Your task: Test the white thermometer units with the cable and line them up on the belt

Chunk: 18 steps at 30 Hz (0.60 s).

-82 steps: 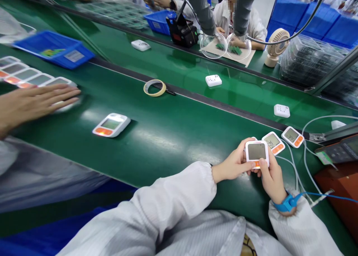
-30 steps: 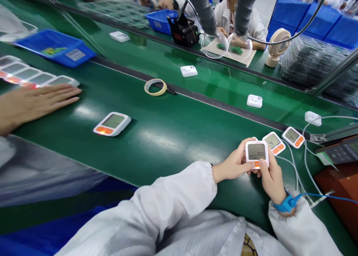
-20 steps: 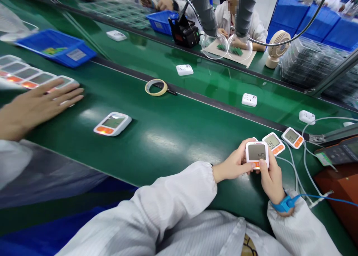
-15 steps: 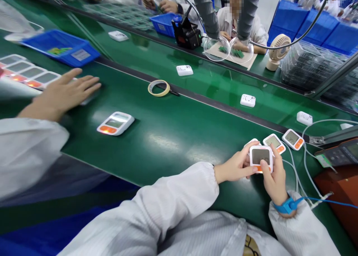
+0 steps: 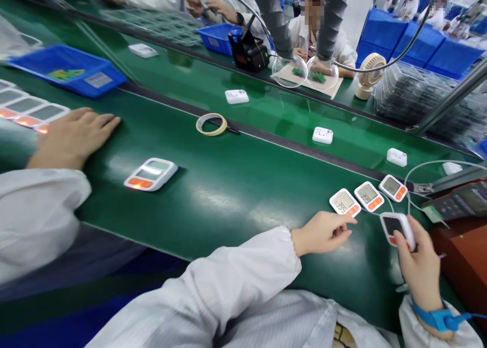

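My right hand (image 5: 420, 256), with a blue strap on its wrist, grips a white device (image 5: 397, 230) with a dark screen and orange buttons. Bare of any object, my left hand (image 5: 325, 231) has its fingers apart and partly curled over the green table. Just beyond its fingertips lies a device (image 5: 344, 203) showing digits. Beside that one are a second device (image 5: 369, 196) and a third device (image 5: 393, 187), both face up. Another device (image 5: 151, 174) lies alone further left, its buttons lit.
A co-worker's hand (image 5: 72, 137) rests near a row of devices (image 5: 32, 109). A tape roll (image 5: 211, 125) lies by the rail. Beyond it, a belt (image 5: 279, 119) bears white units. A blue tray (image 5: 101, 79) stands left, a meter (image 5: 462, 206) right, with cables.
My right hand has moved right with the device, and my left hand has let go of it. The co-worker's hand has shifted slightly left. Units on the far belt have moved left.
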Tool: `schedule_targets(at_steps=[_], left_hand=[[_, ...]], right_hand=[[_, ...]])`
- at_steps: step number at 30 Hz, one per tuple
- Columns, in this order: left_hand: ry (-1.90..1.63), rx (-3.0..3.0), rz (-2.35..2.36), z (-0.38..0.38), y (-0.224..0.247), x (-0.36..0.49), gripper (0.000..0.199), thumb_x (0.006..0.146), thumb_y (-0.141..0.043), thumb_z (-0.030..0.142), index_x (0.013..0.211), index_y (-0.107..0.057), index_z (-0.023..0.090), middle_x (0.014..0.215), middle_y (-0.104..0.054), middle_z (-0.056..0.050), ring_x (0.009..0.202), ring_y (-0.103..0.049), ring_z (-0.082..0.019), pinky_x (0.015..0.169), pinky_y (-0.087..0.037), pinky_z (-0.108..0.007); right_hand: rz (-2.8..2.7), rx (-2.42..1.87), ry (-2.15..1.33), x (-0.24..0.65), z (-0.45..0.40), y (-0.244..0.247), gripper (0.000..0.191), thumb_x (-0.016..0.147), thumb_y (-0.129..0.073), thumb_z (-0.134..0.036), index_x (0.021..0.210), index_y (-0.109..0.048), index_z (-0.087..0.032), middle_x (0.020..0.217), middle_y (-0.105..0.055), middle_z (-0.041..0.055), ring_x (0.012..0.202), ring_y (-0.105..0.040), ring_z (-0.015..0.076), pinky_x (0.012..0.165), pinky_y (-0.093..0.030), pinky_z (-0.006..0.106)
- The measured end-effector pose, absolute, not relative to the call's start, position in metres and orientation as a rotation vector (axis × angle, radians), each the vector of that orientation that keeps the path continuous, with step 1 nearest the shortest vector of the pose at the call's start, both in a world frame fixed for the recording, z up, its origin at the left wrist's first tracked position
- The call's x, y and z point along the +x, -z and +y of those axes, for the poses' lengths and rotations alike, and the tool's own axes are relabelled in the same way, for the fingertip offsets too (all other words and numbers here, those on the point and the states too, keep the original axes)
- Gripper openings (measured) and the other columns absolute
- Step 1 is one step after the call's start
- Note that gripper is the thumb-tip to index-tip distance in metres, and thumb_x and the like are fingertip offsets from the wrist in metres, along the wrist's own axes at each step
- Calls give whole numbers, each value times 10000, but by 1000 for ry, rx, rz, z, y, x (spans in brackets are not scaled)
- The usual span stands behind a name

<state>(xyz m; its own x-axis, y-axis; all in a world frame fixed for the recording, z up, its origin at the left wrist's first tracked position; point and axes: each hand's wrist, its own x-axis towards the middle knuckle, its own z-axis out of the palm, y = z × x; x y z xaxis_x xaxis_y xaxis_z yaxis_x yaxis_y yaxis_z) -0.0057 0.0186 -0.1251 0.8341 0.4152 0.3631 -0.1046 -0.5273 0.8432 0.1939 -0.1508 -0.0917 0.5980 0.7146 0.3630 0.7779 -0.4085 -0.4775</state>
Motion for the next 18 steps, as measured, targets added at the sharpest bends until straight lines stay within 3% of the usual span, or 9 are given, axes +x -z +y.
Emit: schedule_targets(at_steps=[4, 6, 11, 18], left_hand=[[-785, 2134, 208, 20, 127, -6, 238, 914, -474, 221, 987, -689, 148, 706, -710, -51, 598, -641, -151, 625, -484, -257], [-840, 2132, 244, 23, 127, -6, 235, 912, -473, 204, 954, -698, 152, 702, -715, -53, 564, -623, -143, 595, -472, -252], [-955, 2086, 359, 29, 127, -8, 217, 903, -493, 192, 909, -707, 157, 713, -719, -49, 573, -627, -134, 578, -465, -236], [-945, 1910, 647, 51, 135, -8, 200, 876, -547, 282, 869, -713, 171, 657, -695, -36, 570, -622, -137, 569, -488, -238]], right_hand=[[-1141, -2201, -285, 187, -156, 111, 607, 939, -536, -558, 1386, -514, -149, 889, -712, 71, 538, -599, 183, 525, -495, 296], [-1158, -2217, -345, 186, -153, 116, 559, 951, -520, -548, 1359, -535, -167, 810, -701, 38, 501, -577, 175, 513, -485, 292], [-1241, -2305, -105, 191, -147, 113, 501, 967, -469, -553, 1231, -622, -156, 985, -717, 103, 810, -686, 256, 719, -545, 377], [-1270, -2140, 469, 213, -192, 55, 401, 973, -518, -507, 1155, -657, -177, 1131, -668, 129, 1063, -610, 315, 980, -462, 491]])
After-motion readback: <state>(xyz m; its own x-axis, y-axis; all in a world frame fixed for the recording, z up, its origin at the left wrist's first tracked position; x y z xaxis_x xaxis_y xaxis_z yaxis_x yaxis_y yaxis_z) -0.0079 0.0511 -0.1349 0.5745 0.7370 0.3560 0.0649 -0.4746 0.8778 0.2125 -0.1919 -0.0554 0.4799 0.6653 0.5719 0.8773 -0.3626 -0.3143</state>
